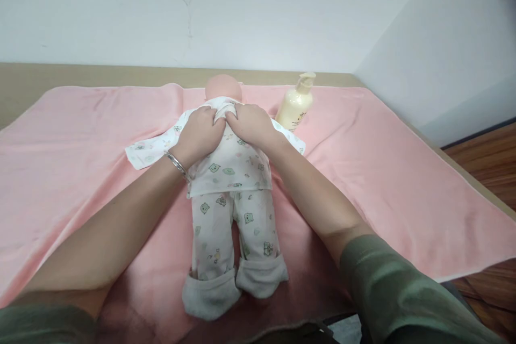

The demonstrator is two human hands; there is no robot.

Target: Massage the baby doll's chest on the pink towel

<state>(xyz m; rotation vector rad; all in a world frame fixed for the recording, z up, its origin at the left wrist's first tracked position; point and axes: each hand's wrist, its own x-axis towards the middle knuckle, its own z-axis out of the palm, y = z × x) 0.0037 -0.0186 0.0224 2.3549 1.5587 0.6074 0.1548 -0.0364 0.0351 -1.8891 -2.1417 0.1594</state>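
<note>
A baby doll [223,87] lies stretched out with its bald head at the far end and its legs toward me. It wears a white printed baby shirt [236,172] and matching trousers [215,231] with rolled-up cuffs. My left hand [202,131], with a silver bangle at the wrist, is closed on the shirt near the collar. Close beside it, my right hand [252,124] also pinches the shirt's upper front. Both thumbs point inward; most fingertips are hidden in or behind the fabric. The shirt's sleeves spread out flat to either side.
A pink cloth [358,172] with some creases covers most of the table [121,72]. To the right of the doll's head, a cream pump bottle [296,105] stands on it. A white wall [258,16] rises behind, and wood-grain boards [487,172] show at the right.
</note>
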